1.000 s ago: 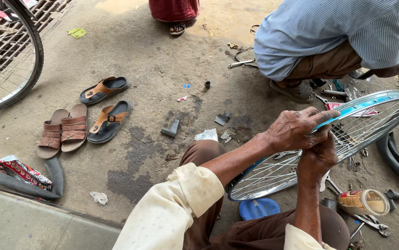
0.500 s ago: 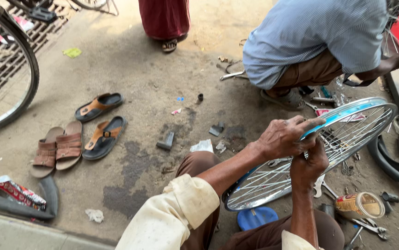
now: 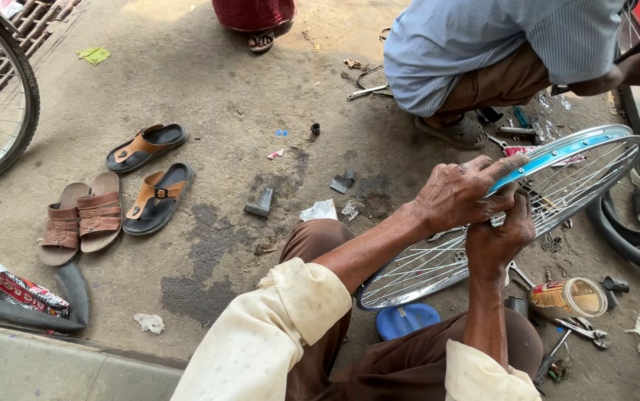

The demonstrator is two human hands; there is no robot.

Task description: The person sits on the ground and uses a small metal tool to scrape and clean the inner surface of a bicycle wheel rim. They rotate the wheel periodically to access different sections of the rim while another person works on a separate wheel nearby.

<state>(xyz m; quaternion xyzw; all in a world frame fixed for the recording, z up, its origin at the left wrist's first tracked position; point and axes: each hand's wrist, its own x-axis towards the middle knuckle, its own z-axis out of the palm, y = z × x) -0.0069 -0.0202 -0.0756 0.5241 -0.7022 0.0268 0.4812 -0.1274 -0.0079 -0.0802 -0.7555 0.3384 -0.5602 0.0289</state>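
Clamping one spoked wheel rim [image 3: 557, 152], left hand [image 3: 457, 194] grip, right hand [image 3: 499, 239] grip, four sandals [image 3: 115, 197] nearby

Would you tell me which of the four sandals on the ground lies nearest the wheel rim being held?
The black-soled sandal with the tan buckled strap, lower of the black pair. Its mate lies farther up, and the two brown sandals lie farther left of the wheel rim.

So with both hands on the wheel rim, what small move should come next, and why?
Probably slide the left hand further along the wheel rim, pressing down the blue rim strip: it lies on the upper arc only, and the right hand already braces the rim from below.
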